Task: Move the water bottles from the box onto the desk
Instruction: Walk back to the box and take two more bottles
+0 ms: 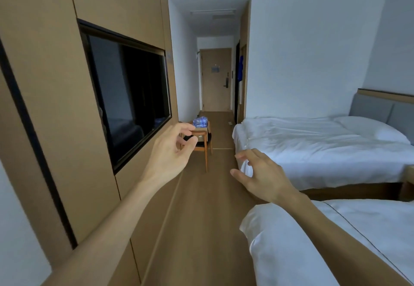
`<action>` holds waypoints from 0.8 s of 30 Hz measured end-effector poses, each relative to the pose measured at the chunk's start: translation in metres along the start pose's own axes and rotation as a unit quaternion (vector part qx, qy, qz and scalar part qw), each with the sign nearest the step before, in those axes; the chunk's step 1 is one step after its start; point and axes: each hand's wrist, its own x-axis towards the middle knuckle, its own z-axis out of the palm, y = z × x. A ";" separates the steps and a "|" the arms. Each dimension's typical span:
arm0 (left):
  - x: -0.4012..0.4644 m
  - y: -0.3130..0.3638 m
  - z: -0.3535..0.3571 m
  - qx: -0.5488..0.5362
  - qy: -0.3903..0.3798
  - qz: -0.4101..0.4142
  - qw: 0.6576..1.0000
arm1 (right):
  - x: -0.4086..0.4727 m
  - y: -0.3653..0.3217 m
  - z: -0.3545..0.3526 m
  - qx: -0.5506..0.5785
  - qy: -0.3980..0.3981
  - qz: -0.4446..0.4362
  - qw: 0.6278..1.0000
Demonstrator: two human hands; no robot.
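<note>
Nearest, hands: left hand (172,149) and right hand (257,173) lifted mid-frame, fingers loosely curled, empty, likely ready to grab.
Farther, bottles: water bottles (200,122) sat on the chair (201,142), centre frame, awaiting pickup.

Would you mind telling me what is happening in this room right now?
A person stands between the TV wall and two beds, both arms stretched forward. The left hand and right hand are loosely curled and hold nothing. Down the aisle, a pack of water bottles sits on top of a box on a wooden chair, untouched. No bottle has been picked up yet, and no desk is in view.
</note>
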 end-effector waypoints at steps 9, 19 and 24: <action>0.155 -0.100 0.094 0.027 0.001 -0.009 1.000 | 0.196 0.103 0.059 0.023 -0.017 -0.025 0.999; 0.290 -0.231 0.171 0.057 0.002 -0.019 0.998 | 0.376 0.183 0.136 0.011 -0.038 -0.042 0.998; 0.373 -0.315 0.215 0.033 0.012 -0.026 0.999 | 0.473 0.219 0.187 -0.001 -0.033 -0.041 0.999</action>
